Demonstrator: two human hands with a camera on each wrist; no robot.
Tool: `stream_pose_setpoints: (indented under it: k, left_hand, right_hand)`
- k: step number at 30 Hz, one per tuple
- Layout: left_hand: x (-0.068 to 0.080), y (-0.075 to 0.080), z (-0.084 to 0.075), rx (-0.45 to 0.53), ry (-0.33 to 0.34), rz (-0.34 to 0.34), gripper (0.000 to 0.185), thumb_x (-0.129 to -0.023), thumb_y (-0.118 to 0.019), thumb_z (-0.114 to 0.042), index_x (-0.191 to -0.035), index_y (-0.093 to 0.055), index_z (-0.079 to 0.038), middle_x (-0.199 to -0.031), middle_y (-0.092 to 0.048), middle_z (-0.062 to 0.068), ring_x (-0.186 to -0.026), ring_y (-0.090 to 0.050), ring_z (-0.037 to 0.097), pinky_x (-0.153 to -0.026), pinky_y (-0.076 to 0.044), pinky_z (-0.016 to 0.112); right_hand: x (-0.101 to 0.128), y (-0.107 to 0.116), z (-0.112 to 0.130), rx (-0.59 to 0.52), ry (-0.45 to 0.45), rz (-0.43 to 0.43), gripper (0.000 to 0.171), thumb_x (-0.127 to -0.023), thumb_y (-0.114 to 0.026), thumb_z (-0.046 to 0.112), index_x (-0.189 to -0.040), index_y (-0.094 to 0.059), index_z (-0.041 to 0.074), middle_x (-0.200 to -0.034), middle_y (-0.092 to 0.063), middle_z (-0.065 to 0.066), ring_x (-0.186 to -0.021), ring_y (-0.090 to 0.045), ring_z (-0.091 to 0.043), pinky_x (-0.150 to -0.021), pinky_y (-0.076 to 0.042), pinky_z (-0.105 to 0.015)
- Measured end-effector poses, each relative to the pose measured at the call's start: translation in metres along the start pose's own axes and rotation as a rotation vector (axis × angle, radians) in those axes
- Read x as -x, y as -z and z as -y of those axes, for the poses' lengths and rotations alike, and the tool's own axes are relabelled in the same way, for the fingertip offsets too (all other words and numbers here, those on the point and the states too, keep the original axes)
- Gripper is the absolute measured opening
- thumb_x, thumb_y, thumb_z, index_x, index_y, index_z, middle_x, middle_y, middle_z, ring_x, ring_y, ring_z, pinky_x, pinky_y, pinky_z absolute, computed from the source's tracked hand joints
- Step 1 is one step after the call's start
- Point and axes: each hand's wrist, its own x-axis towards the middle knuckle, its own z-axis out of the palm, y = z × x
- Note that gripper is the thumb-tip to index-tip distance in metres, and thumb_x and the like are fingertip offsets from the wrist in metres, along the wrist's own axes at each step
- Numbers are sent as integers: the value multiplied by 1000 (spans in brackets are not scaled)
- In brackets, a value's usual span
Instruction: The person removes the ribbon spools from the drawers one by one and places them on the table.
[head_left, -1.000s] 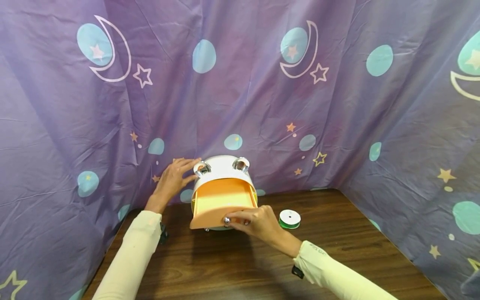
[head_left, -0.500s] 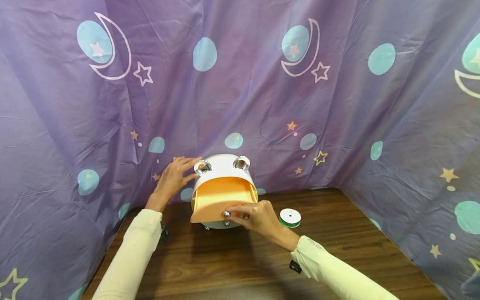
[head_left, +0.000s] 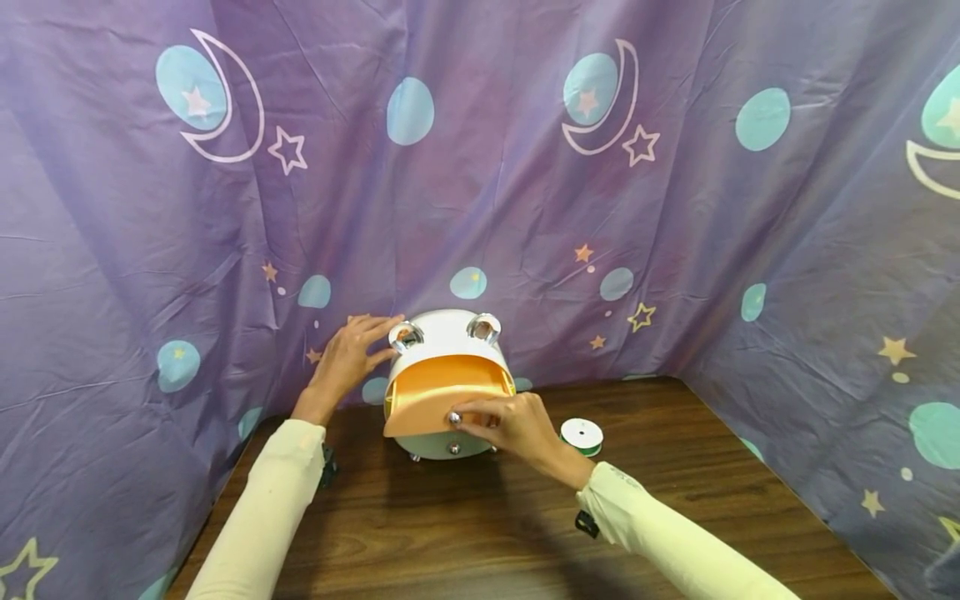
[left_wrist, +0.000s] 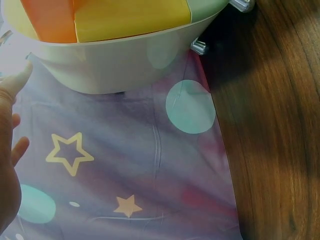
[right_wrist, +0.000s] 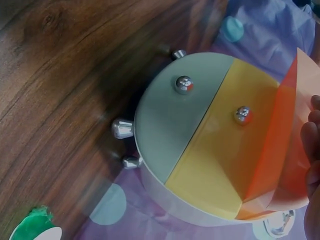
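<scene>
A small rounded white drawer box (head_left: 444,332) with silver rings on top and silver feet stands at the back of the table. Its orange top drawer (head_left: 420,414) is pulled partly out. My right hand (head_left: 521,429) pinches the silver knob (head_left: 454,417) on that drawer's front. Below it, the yellow drawer (right_wrist: 212,172) and the green drawer (right_wrist: 172,117) are closed, each with a silver knob. My left hand (head_left: 343,362) touches the box's upper left side by the left ring (head_left: 406,336), its fingers extended. The orange drawer's inside is mostly hidden.
A white spool of green ribbon (head_left: 573,432) lies on the wooden table (head_left: 450,533), right of the box. A purple curtain (head_left: 487,192) with moons and stars hangs close behind the box and along both sides.
My right hand has moved back toward the box, sliding the orange drawer further in. Less of its inside shows and more of the lower front is visible. The left hand stays put.
</scene>
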Motion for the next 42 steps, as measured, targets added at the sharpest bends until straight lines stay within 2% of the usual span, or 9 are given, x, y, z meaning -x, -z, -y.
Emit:
stream_pose_setpoints:
  k: [5,10,14,17,24,26,33,42]
  left_hand:
    - [0,1,0,12,-5,-7,68,-78,-91,-14,-141,-66,-14,-127,-72,13,-120,-64,46,-109,-44,68]
    - [-1,2,0,17,-13,-15,68,-78,-92,-14,-140,-66,-14,-127,-72,13,-120,-64,45,-108,-45,68]
    - [-2,1,0,17,-11,-15,67,-77,-92,-14,-139,-67,-11,-127,-72,14,-120,-65,43,-109,-45,67]
    - [-2,1,0,22,-6,-13,67,-77,-92,-14,-139,-67,-12,-126,-72,14,-119,-65,43,-109,-45,67]
    - [0,2,0,17,-9,-9,68,-79,-91,-17,-141,-66,-15,-125,-72,13,-120,-64,46,-109,-45,68]
    - [0,2,-1,21,-5,-5,68,-79,-91,-17,-142,-65,-16,-126,-72,13,-121,-63,47,-109,-44,68]
    - [-1,2,-1,18,4,2,67,-79,-91,-16,-141,-66,-15,-127,-72,13,-121,-63,46,-109,-44,68]
    - [-1,1,-1,23,7,-7,68,-77,-92,-14,-140,-67,-14,-127,-72,14,-121,-64,46,-109,-44,69]
  right_hand:
    - [0,-4,-5,33,13,-34,34,-74,-95,34,-106,-83,32,-64,-69,16,-46,-43,7,-41,-36,-11]
    - [-2,-7,-9,61,22,-57,34,-73,-96,36,-104,-83,33,-56,-63,14,-48,-28,9,-39,-31,-14]
    - [-4,-9,-12,83,21,-61,33,-72,-96,38,-103,-84,33,-52,-56,14,-49,-23,8,-38,-29,-16]
    - [-5,-12,-14,92,14,-56,33,-72,-96,37,-103,-84,33,-50,-51,14,-49,-23,7,-38,-29,-16]
    - [-5,-16,-19,99,-21,-41,36,-72,-96,35,-105,-84,32,-51,-54,10,-46,-26,4,-37,-31,-18]
    - [-6,-17,-20,100,-34,-26,36,-73,-95,35,-107,-83,32,-52,-56,9,-45,-27,3,-37,-32,-18]
    - [-9,-20,-24,90,-81,20,34,-79,-92,36,-111,-82,33,-48,-48,12,-43,-30,3,-38,-36,-19]
    - [-10,-27,-29,131,-130,43,33,-80,-90,40,-112,-81,34,-48,-55,9,-44,-37,-2,-39,-44,-27]
